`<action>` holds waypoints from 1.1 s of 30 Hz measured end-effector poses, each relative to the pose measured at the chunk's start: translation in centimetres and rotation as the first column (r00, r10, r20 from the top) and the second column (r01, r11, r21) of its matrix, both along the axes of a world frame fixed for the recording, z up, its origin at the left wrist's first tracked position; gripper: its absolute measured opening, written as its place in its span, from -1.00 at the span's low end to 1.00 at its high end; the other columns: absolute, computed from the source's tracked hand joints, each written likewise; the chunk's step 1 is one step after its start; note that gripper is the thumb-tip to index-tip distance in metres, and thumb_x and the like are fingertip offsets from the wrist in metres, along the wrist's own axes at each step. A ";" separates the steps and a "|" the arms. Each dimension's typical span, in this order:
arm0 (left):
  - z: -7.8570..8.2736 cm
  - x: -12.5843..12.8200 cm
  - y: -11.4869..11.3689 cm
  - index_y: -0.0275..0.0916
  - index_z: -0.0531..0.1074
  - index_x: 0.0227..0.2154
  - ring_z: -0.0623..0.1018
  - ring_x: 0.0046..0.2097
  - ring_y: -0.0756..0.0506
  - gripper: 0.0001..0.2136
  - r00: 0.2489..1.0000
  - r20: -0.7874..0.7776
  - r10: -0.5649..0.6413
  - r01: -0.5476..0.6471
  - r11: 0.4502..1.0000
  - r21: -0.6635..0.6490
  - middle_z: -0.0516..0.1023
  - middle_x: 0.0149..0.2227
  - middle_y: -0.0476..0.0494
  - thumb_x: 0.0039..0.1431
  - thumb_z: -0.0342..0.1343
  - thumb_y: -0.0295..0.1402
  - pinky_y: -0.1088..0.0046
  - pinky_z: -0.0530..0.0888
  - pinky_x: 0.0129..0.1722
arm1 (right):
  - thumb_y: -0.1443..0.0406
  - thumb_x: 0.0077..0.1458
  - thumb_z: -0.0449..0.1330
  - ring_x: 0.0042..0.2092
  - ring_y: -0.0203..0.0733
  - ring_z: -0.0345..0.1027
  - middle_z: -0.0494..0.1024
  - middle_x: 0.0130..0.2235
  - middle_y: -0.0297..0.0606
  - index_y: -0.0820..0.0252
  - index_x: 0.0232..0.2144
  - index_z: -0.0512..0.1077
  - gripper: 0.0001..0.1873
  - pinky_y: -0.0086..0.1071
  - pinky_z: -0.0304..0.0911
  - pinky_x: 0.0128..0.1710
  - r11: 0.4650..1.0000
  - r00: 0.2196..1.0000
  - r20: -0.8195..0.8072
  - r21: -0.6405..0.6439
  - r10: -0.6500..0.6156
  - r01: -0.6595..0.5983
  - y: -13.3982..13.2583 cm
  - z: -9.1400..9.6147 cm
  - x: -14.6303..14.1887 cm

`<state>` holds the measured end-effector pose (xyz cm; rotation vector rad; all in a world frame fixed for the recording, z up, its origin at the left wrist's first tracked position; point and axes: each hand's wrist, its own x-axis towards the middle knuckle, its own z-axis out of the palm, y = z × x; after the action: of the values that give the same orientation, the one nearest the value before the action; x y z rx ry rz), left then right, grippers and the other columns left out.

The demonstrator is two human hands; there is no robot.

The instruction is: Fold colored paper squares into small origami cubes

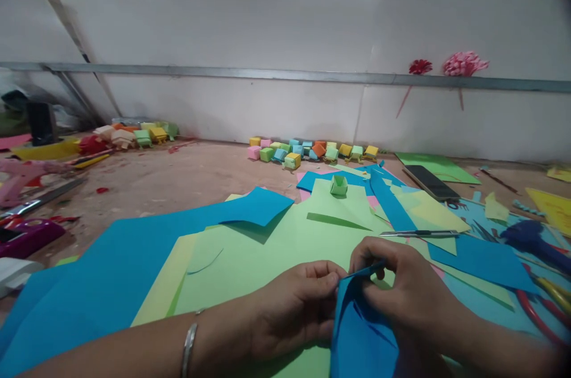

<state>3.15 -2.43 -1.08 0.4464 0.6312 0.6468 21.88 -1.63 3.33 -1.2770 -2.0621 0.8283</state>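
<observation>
A piece of folded blue paper (363, 336) is held up near the bottom of the view, its top edge bent over. My left hand (298, 303) pinches its left edge between thumb and fingers. On the other side, my right hand (397, 283) grips the upper edge with curled fingers. Beneath both hands lie pale green paper sheets (259, 265). A small green folded paper box (339, 185) sits farther back on the sheets. Just beyond my right hand is a slim craft knife (419, 234).
Large blue sheets (116, 265) spread to the left. Several small coloured paper boxes (312, 150) line the wall. A phone (430, 183), a blue glue gun (535, 244) and red-handled scissors (539, 318) lie right. At far left are a pink glue gun (27, 172) and a purple tool (33, 238).
</observation>
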 end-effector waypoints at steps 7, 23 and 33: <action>-0.1 0.1 -0.2 -0.42 0.47 -0.10 0.46 -0.35 -0.04 -0.57 0.979 0.158 -0.128 0.132 0.991 -0.013 0.48 -0.36 -0.15 0.04 0.31 -0.22 0.39 0.37 -0.18 | 0.58 -0.26 0.09 -0.47 -0.32 0.19 0.38 -0.52 -0.42 0.17 -0.55 0.26 -0.76 -0.49 0.05 -0.50 0.967 0.972 0.211 0.210 0.102 -0.147 -0.1 -0.7 0.3; 0.5 0.1 -1.5 -0.31 0.45 -0.09 0.49 -0.23 -0.15 -0.57 0.957 0.187 -0.221 0.203 0.973 0.113 0.50 -0.26 -0.18 0.19 0.12 -0.03 0.31 0.33 -0.07 | 0.53 -0.03 0.07 -0.48 -0.26 0.30 0.49 -0.51 -0.31 0.18 -0.51 0.41 -0.79 -0.44 0.06 -0.47 0.842 0.895 0.437 0.444 0.094 -0.305 -0.6 -1.7 0.2; 1.6 0.3 -1.0 -0.45 0.50 -0.31 0.49 -0.36 -0.04 -0.69 0.994 -0.022 -0.106 0.106 0.994 -0.014 0.45 -0.38 -0.15 -0.10 0.38 -0.36 0.31 0.43 -0.13 | 0.52 -0.13 0.12 -0.37 -0.16 0.44 0.59 -0.41 -0.27 0.16 -0.35 0.52 -0.70 -0.38 0.28 -0.39 0.913 0.946 0.322 0.373 0.041 -0.166 -0.6 -0.3 0.3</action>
<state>3.44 -3.45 0.49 0.4727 0.6287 0.5371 22.15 -2.26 3.04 -1.1258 -2.4064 0.2320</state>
